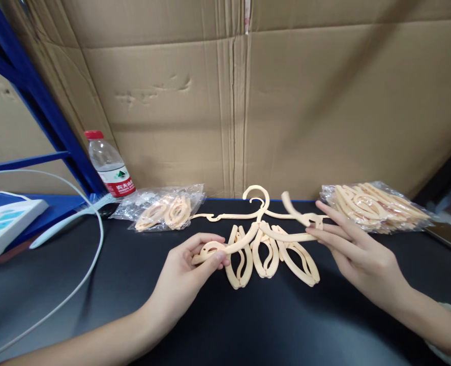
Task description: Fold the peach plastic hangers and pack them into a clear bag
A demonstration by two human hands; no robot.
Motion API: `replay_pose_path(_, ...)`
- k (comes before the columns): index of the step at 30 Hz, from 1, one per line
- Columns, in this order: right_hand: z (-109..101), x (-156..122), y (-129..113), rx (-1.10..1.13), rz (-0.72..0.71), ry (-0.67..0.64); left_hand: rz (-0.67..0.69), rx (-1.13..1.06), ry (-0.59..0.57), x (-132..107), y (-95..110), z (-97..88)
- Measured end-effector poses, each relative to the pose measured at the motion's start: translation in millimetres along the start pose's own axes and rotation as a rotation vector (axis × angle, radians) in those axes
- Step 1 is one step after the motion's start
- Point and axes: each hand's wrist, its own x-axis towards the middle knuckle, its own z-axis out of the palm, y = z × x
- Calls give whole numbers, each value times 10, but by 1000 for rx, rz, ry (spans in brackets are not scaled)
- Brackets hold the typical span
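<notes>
A cream folding hanger (244,242) is held in front of me, its hook upward and its two arms spread. My left hand (194,269) pinches the end of its left arm between thumb and fingers. My right hand (357,244) has its fingers at the end of the right arm, the index finger lifted; its thumb is mostly hidden. A curved end piece, slightly blurred, sticks up beside those fingers. Another unfolded hanger (229,217) lies behind. Below the held one, several folded hangers (267,274) rest on the black table (248,325).
Bagged folded hangers (168,211) lie at back left, and a fuller bag (378,206) at back right beside a phone (450,238). A red-capped water bottle (111,165), a pale cable (95,259) and a white-and-blue box (9,221) are at left. Cardboard (172,101) stands behind.
</notes>
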Motion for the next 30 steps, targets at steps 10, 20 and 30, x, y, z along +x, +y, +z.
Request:
replay_pose_path(10,44,-38,10,206,278,-22,19,-13,-6,-20,-9,-21)
replay_pose_path(20,-20,79,35,975,635,15,11,-185,110,-32,68,5)
replay_pose_path(30,-54,91,-482,1318,707,-197,-80,-192,-59,-189,127,154)
